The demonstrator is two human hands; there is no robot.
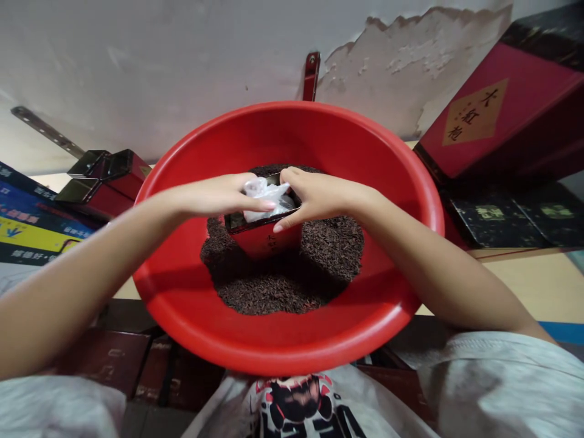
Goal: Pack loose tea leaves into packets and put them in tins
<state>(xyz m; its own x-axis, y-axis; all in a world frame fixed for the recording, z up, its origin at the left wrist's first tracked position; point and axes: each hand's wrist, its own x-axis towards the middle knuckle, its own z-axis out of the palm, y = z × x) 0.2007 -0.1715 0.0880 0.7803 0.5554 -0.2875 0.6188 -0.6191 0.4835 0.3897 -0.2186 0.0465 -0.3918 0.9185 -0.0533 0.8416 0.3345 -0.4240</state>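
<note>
Holding a red tin [267, 242] between both grips, inside a wide red basin [287, 353], mouth upward, near the middle of a bed of dark loose leaves [335, 243]. Resting on the leaves or raised just above them: cannot tell. Bulging up in the dark-rimmed mouth, a whitish plastic bag [261, 189], crumpled, directly between the two grips.

At the tin's left side, left grip [223, 193] closed on the bag, with the thumb laid nearly straight across it toward the right and the fingers mostly hidden behind. At the right side, right grip [322, 193] curved over the tin's right corner and closed on it, with the forefinger at the far edge of the mouth and the thumb slanting down to the near rim. Both turned inward, almost facing, knuckles up.

Reaching in over the basin's left edge, left arm [114, 261] long and nearly straight, slightly blurred. Coming in over the right edge, right arm [433, 274] angled inward to a bent wrist. Below, a pale printed shirt [301, 398], close to the basin's near rim.

Leaning at upper right, a tall tin [515, 103] with a diamond-shaped label, on a pale surface [511, 280].
</note>
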